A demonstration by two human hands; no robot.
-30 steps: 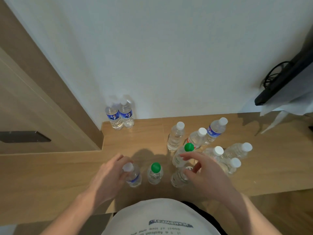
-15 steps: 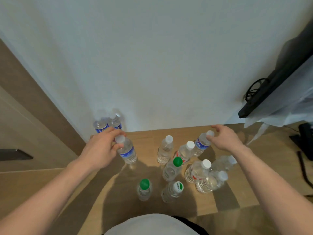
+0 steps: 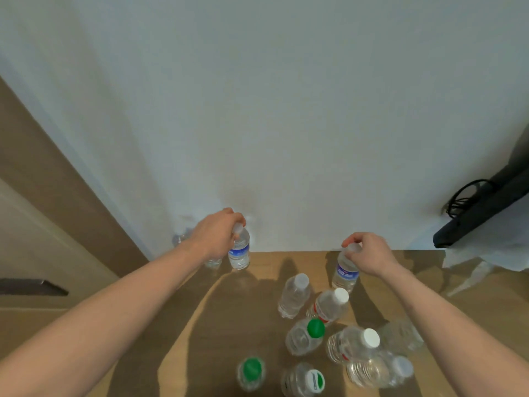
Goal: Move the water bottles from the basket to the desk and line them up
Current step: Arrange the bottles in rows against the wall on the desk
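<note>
- Head view: the left hand (image 3: pixel 216 236) is closed around the neck and cap of a blue-labelled bottle (image 3: pixel 240 252) that stands upright at the far edge of the table (image 3: pixel 177 339), close against the wall (image 3: pixel 286 110).
- The right hand (image 3: pixel 369 253) pinches the white cap of a second blue-labelled bottle (image 3: pixel 345 272), farther right and a little nearer than the left one; whether its base rests on the table or hangs just above it cannot be told.
- Just left of the left-hand bottle at least one more clear bottle (image 3: pixel 213 262) stands by the wall, mostly hidden behind the wrist; a blurred shape farther left may be another.
- Near and to the right, a loose cluster (image 3: pixel 343 339) of bottles waits unsorted: white-capped ones, a green-capped bottle (image 3: pixel 306 336), and another green cap (image 3: pixel 252 369) standing apart at the near left.
- No basket is in view, so the bottles seem to be all on the table, with lining up the step in hand.
- Risks, as a judgement:
  - Both grips are high on the caps, so a bottle could swing or tip as it is set down, especially if let go before the base sits flat.
  - The left wrist lies right beside the hidden bottle; drawing back carelessly could knock it over.
  - The right forearm passes over the crowded cluster, and a low return could topple several at once.
  - The two held bottles are well apart and not level, so the row may come out crooked.
</note>
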